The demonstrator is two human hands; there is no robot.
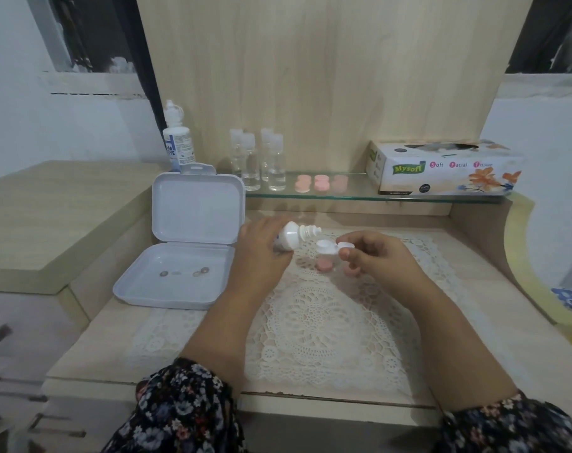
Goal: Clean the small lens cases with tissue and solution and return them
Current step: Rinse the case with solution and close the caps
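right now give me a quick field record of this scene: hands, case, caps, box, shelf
left hand: holds small bottle tipped, nozzle towards lens case
right hand: holds white lens case above the doily
pink caps: off, on doily under the case
white box: open, left of the hands, small items inside
glass shelf: clear vials, pink cases, tissue box
large bottle: upright behind box

Domestic setting, a wooden vanity desk [91,328] in a home. Evidence: lace doily [317,318] beneath the hands, glass shelf [353,195] beyond them carrying a facial tissue box [441,170], drawers [23,380] to their left.
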